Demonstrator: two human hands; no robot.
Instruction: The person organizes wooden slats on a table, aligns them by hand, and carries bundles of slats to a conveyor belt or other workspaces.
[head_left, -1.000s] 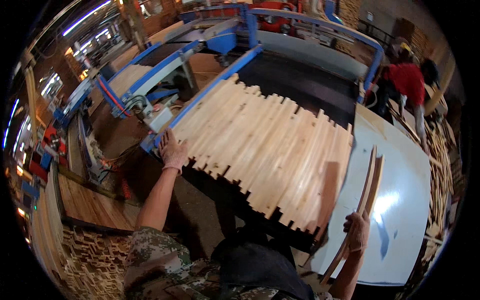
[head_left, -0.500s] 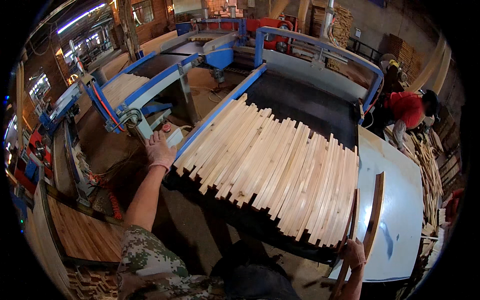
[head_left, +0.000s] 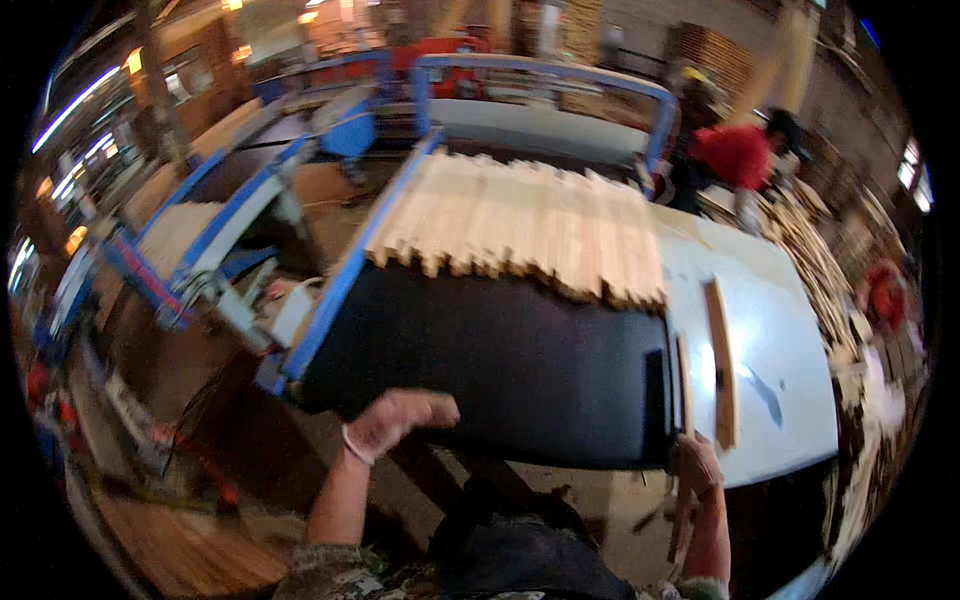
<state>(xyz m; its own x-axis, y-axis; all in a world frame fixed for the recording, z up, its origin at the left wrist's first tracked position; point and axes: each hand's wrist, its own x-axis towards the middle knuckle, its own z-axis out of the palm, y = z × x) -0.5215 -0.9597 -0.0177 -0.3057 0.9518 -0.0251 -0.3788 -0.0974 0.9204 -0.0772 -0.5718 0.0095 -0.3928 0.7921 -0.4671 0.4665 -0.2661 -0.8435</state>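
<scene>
Pale wooden strips [head_left: 520,225] lie side by side on a black conveyor belt [head_left: 480,370], their near ends uneven. Over the belt's near left edge is my left hand [head_left: 400,422] in a light glove, blurred, its fingers stretched out toward the right and holding nothing. At the belt's near right corner my gloved right hand [head_left: 697,463] is closed around a narrow wooden strip [head_left: 685,385] that runs along the belt's edge and sticks out below the fist. Beside it, a thicker curved-looking wooden piece [head_left: 720,360] rests on a shiny pale table [head_left: 790,330].
A blue frame [head_left: 550,65] spans the belt's far end. To the left stands a second conveyor [head_left: 230,215] with strips on it. At the far right a person in a red top [head_left: 735,155] bends beside a heap of loose strips [head_left: 800,255]. Wooden boards [head_left: 180,550] lie at lower left.
The row of strips has travelled away along the belt, baring its near part. My left hand has moved from the side rail to the belt's near edge. The view has turned.
</scene>
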